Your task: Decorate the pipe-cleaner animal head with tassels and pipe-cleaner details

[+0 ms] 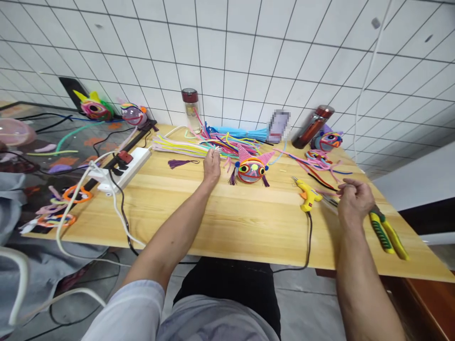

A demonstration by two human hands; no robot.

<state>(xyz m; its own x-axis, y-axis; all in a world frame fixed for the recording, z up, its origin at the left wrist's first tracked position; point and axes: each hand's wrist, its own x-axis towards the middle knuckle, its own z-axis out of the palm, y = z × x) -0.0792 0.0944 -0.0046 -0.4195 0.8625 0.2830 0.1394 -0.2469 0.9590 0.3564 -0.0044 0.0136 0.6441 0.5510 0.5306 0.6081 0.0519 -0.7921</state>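
Observation:
My left hand is closed at the near edge of a heap of coloured pipe cleaners. What its fingers hold, if anything, is hidden. My right hand is curled with thumb and fingers together, beside black and red pipe cleaners; I cannot make out what is in it. Between the hands sits a round decorated mask-like figure with pink pointed ears, big eyes and purple tassels. A yellow glue gun lies left of my right hand, and pliers with green and yellow handles lie to its right.
A white power strip with cables lies at the left. Along the wall stand a clear bottle, a blurred phone and a leaning dark red flask. Other figures are at the back left. A purple tassel lies on the wooden table.

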